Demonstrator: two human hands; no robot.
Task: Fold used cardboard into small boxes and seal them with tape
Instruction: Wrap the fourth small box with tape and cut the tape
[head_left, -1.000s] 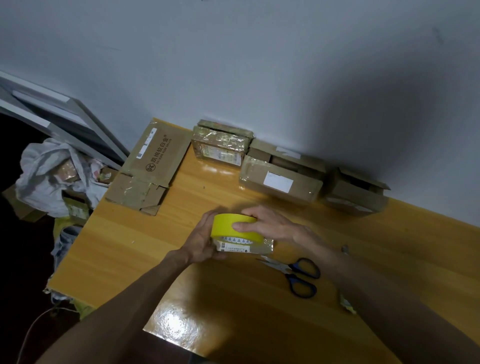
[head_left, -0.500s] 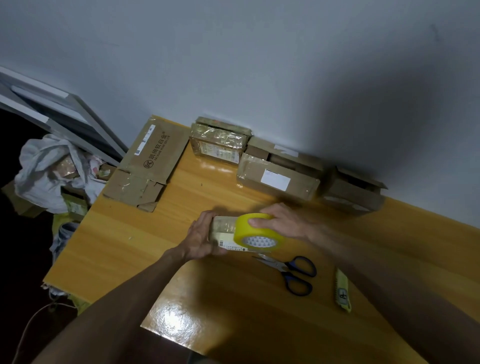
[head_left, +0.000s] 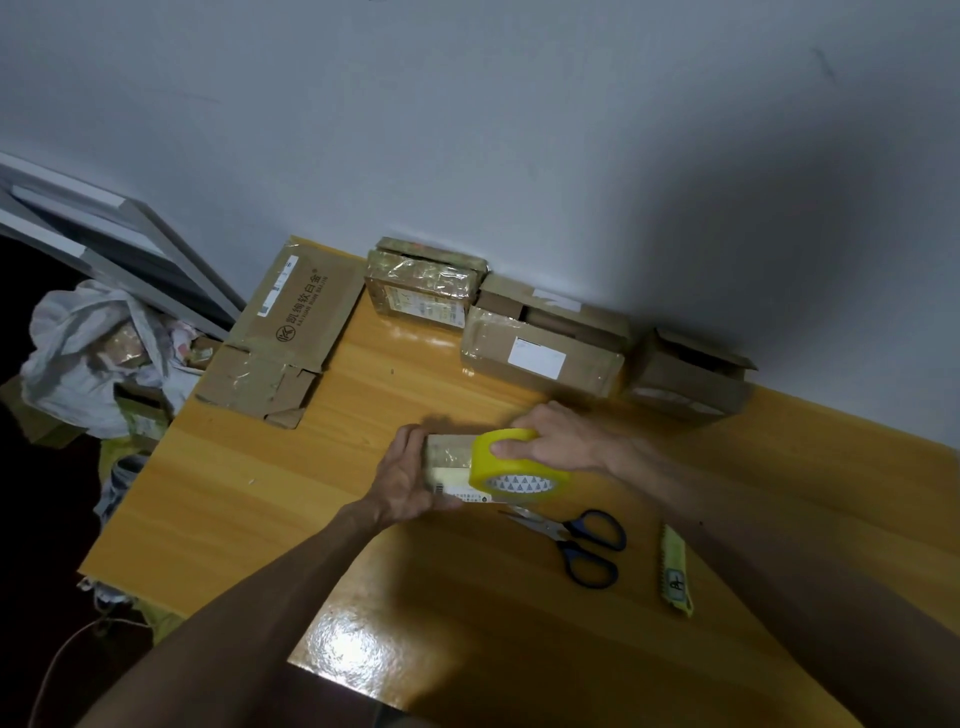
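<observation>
A small cardboard box, shiny with tape, lies on the wooden table near its middle. My left hand grips the box's left end. My right hand holds a yellow tape roll against the box's right part, thumb on the roll's outer face. The roll hides the box's right end.
Blue-handled scissors and a yellow utility knife lie right of the hands. Flattened cardboard overhangs the table's left back corner. Three boxes line the wall. A white bag of scraps sits off the table's left.
The tape roll has travelled from the box's top left to its right end, tilting onto its side. My left hand stayed on the box's left end.
</observation>
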